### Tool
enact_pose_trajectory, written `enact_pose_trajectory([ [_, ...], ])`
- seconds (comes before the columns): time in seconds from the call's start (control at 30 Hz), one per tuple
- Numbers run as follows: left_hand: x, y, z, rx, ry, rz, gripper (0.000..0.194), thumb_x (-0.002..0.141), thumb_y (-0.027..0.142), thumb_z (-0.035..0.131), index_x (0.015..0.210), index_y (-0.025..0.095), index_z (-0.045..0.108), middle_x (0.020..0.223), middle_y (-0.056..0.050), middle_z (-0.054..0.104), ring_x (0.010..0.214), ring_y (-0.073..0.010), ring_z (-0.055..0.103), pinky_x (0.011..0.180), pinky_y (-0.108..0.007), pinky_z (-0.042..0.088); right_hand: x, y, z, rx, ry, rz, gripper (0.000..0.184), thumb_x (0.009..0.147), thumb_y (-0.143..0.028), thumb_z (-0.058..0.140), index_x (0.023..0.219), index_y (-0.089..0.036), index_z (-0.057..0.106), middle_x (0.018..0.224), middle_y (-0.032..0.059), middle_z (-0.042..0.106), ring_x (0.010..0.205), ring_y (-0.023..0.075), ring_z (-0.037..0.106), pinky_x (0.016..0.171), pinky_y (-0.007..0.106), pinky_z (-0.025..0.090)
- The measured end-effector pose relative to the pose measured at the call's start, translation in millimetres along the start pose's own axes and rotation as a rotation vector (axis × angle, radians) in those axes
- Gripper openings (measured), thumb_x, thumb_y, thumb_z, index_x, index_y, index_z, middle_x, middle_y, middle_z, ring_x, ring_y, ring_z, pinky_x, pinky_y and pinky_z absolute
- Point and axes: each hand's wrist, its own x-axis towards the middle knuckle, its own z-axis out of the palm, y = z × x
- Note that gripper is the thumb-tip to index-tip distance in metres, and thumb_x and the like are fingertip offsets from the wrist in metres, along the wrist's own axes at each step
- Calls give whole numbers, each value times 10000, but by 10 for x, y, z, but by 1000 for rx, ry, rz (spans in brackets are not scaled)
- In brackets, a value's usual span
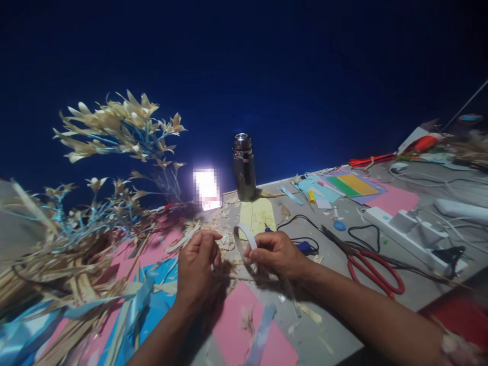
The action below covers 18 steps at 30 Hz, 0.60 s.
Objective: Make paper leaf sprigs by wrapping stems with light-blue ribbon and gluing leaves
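My right hand (280,252) pinches a pale strip bent into a loop (238,240), between thumb and fingers. The loop's curve stands up toward the left, above scattered shavings (224,213). Just left of it, my left hand (200,264) is closed, thumb against curled fingers. A tiny whitish bit shows by its fingertips, and I cannot make out whether the fingers hold it. Beneath the hands lies a pink sheet (244,315) with a light blue ribbon strip (263,328) on it. Red-handled scissors (375,272) rest to the right of my right hand.
A metal flask (246,175) stands at the back, near a bright pixelated patch. Dried husk flowers on blue stems (125,127) rise at left over loose husks (76,284). A power strip (407,239), cables, a blue-handled tool (305,248) and coloured sheets (353,185) lie right.
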Motion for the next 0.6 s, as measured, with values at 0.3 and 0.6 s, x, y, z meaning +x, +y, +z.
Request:
enact_pose_trajectory([
  [0.3,-77,-8,-12,447,-168,454,158,887,189,635,913,234,784,944,-53,748,925,-216,684,860,-359,537,-61,-14,-17,257,-260,118,370,716,-308,862,1030,-143,756,870,46,730,749,136,635,677,257,485],
  [0.6,-67,44,66,31,-270,-216,198,722,336,789,811,160,783,605,-1,673,489,-136,588,468,-235,466,-11,88,-11,439,-242,96,464,874,-574,710,933,-117,760,686,65,734,426,43,340,426,202,239],
])
